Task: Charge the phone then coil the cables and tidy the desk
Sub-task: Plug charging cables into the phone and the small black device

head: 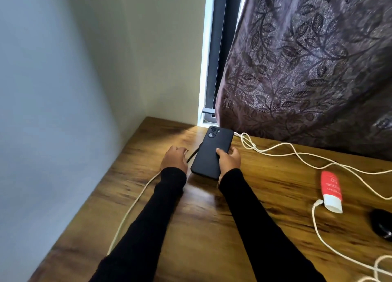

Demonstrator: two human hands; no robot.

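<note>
We are gripping the black phone [210,152] face-down at the tabletop's [212,218] twelve o'clock with our right hand [229,159], while our left hand [174,157], curled at nine o'clock around what seems the white cable's [129,209] plug, should be aligning it squarely before pushing in.

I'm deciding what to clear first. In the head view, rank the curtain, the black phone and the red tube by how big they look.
1. Purple leaf-patterned curtain, by far the largest.
2. Black rectangular phone, lying face down.
3. Red and white plastic tube, smallest, though the gap is modest and the wide-angle lens distorts the frame edge.
</note>
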